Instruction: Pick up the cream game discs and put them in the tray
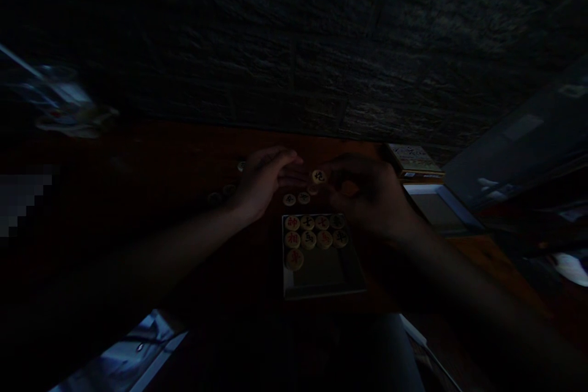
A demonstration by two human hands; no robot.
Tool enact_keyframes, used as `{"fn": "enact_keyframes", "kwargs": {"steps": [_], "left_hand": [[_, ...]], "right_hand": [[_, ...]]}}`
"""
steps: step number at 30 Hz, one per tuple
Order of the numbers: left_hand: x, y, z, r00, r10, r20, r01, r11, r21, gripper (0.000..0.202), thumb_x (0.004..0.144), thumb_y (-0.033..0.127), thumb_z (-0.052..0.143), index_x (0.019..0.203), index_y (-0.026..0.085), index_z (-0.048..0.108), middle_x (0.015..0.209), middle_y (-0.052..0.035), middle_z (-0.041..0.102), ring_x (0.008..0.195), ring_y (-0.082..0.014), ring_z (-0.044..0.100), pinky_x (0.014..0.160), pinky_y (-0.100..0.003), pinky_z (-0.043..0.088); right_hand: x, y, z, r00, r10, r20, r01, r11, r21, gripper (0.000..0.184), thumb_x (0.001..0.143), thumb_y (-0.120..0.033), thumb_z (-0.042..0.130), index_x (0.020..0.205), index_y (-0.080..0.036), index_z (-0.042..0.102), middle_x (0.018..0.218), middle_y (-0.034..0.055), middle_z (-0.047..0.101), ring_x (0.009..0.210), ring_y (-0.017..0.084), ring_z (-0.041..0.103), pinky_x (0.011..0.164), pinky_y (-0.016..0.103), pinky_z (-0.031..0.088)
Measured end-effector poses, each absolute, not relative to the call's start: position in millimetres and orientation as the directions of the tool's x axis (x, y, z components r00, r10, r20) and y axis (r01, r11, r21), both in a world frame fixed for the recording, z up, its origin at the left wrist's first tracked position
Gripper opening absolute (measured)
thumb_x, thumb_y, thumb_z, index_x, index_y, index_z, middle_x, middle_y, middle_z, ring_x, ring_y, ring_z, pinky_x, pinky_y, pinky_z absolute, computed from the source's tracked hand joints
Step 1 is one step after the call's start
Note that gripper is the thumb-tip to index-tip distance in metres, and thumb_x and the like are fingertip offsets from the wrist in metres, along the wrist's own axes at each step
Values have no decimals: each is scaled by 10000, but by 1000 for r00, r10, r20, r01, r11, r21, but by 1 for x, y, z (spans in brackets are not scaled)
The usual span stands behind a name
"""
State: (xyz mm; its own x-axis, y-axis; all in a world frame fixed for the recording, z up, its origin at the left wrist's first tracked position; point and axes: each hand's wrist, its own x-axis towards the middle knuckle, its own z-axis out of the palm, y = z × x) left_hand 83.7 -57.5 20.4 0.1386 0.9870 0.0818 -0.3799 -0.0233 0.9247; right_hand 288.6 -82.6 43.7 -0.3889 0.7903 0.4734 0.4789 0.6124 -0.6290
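Note:
In dim light, my right hand (374,196) pinches a round Chinese chess piece (318,177) with a dark character, its face turned up. Just below that piece, part of another disc (313,189) shows; whether it is held too I cannot tell. My left hand (264,180) is open, its fingers stretched toward the held piece. Two more pieces (289,199) lie on the table in front of the hands. Nearer to me, a shallow open box (324,294) holds several pieces with red and dark characters in rows, its front part showing bare bottom.
Loose discs (214,198) lie left of my left wrist. At the right stand a closed printed box (414,160) and an open, light-rimmed tray (463,205). A stone-patterned wall (294,55) rises behind the table (184,147). A clear cup (67,95) with a straw is far left.

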Motion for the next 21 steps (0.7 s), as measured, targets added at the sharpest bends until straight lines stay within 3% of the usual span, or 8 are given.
{"fn": "enact_keyframes", "kwargs": {"steps": [6,11,21], "left_hand": [[83,-56,19,135,983,120,-331,-69,941,166,852,273,675,757,139,702,745,-57,735,663,-171,726,620,-280,599],[82,-55,17,193,972,135,-284,-76,956,192,866,294,648,751,146,689,751,-67,751,635,-152,702,613,-263,568],[82,-54,19,206,971,119,-269,-61,961,190,832,322,663,731,162,681,721,-48,736,588,-145,670,548,-249,519]], "right_hand": [[295,-114,61,-437,842,316,527,525,-668,399,734,-84,756,1113,-211,769,1052,32,785,870,171,723,718,261,550],[301,-152,53,-521,842,140,576,468,-671,412,736,-68,769,1113,-235,768,1106,32,784,943,178,748,783,268,591],[293,-169,36,-646,756,104,603,589,-538,526,820,44,648,1216,-278,776,1138,42,806,956,177,783,846,255,620]]}}
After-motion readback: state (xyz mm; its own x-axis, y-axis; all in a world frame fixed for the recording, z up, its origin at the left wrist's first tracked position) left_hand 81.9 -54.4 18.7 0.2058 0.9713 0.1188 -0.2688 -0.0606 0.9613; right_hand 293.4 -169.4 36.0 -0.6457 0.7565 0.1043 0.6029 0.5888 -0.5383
